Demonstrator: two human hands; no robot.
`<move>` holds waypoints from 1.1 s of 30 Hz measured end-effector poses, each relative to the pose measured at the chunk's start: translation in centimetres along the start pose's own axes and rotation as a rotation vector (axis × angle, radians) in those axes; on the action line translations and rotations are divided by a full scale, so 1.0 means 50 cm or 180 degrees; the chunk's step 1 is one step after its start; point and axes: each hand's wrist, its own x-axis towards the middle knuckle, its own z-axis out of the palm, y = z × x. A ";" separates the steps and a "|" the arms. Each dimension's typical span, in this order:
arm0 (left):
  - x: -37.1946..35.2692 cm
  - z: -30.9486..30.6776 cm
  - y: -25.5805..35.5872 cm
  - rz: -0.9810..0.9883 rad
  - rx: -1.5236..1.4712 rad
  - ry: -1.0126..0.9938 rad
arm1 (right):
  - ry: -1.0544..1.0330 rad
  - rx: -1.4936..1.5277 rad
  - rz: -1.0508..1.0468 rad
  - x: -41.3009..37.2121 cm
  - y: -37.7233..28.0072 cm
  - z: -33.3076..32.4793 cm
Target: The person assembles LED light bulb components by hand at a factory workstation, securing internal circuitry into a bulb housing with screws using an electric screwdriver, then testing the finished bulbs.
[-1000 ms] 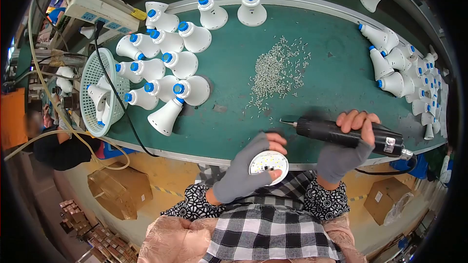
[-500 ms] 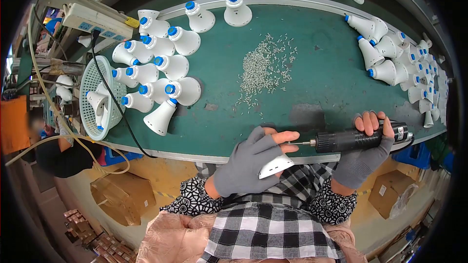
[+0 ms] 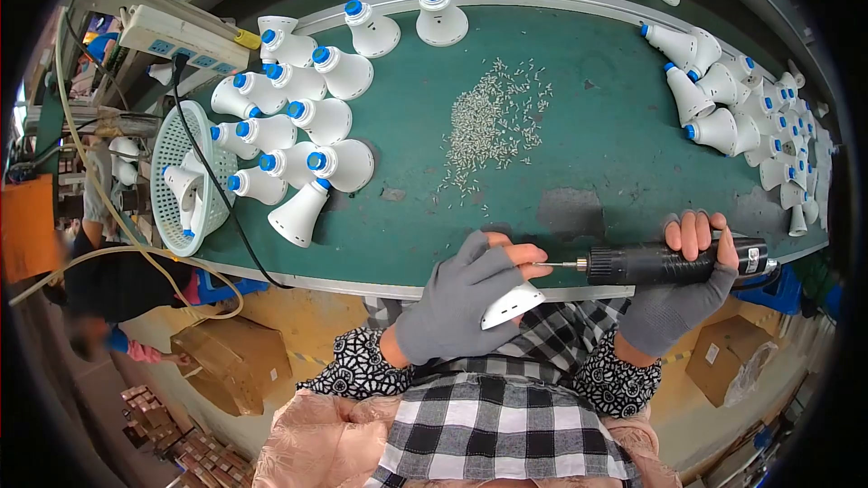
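My left hand [image 3: 452, 303], in a grey fingerless glove, is closed around a white lamp housing [image 3: 512, 307] with small slots along its edge; the glove hides most of it. In my right hand [image 3: 683, 294], gloved alike, lies a black electric screwdriver [image 3: 644, 263], held level. Its thin metal bit [image 3: 565, 264] points left and reaches the fingertips of my left hand. Whether a screw sits at the tip is too small to tell. Beyond my hands, a pile of small silvery screws [image 3: 484, 126] lies on the green table [image 3: 398, 226].
Several white housings with blue caps [image 3: 339, 165] stand at the left, and more [image 3: 714, 131] crowd the right. A pale green basket [image 3: 165, 208] holds white parts, beside a power strip [image 3: 181, 36] and cables. Another person [image 3: 117, 285] is at far left, near a cardboard box [image 3: 231, 366].
My right hand and the screwdriver have shifted slightly right; my left hand has hardly moved. The other person at far left has moved lower, an arm now reaching toward the cardboard box.
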 end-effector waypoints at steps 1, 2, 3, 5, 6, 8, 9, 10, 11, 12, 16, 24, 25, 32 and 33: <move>0.001 0.001 0.001 -0.0007 0.0031 -0.0009 | -0.0003 -0.0041 -0.0025 -0.001 0.000 0.001; 0.001 0.001 0.002 -0.0013 0.0062 -0.0017 | -0.0007 -0.0082 -0.0050 -0.002 -0.001 0.002; 0.002 0.001 0.003 -0.0021 0.0065 -0.0036 | -0.0012 -0.0123 -0.0077 -0.002 -0.001 0.003; 0.003 0.001 0.004 -0.0039 0.0070 -0.0079 | -0.0083 -0.0122 -0.0082 -0.003 -0.003 0.004; 0.004 0.001 0.005 -0.0046 0.0075 -0.0093 | -0.0118 -0.0122 -0.0084 -0.004 -0.004 0.004; 0.006 0.001 0.007 -0.0055 0.0086 -0.0123 | -0.0141 -0.0154 -0.0143 -0.005 -0.004 0.003; 0.006 0.001 0.007 -0.0045 0.0104 -0.0130 | -0.0153 -0.0171 -0.0174 -0.006 -0.005 0.003; 0.007 0.002 0.007 -0.0034 0.0122 -0.0136 | -0.0163 -0.0191 -0.0191 -0.006 -0.006 0.004; 0.007 0.002 0.007 -0.0025 0.0141 -0.0142 | -0.0172 -0.0209 -0.0207 -0.007 -0.007 0.005; 0.008 0.003 0.007 -0.0020 0.0138 -0.0154 | -0.0182 -0.0228 -0.0222 -0.008 -0.008 0.007; 0.012 0.003 0.013 -0.0047 0.0082 -0.0182 | -0.0224 -0.0294 -0.0324 -0.010 -0.009 0.015; 0.014 0.005 0.018 -0.0054 0.0229 -0.0324 | -0.1014 -0.0463 -0.0444 -0.024 -0.027 0.022; 0.015 0.005 0.018 -0.0043 0.0219 -0.0334 | -0.1192 -0.0414 -0.0400 -0.024 -0.031 0.020; 0.012 0.010 0.014 -0.0006 0.0303 -0.0500 | -0.1772 -0.0502 0.0061 -0.010 -0.039 0.012; 0.014 0.008 0.013 -0.0114 0.0077 -0.0453 | -0.1784 -0.0503 0.0056 -0.009 -0.037 0.013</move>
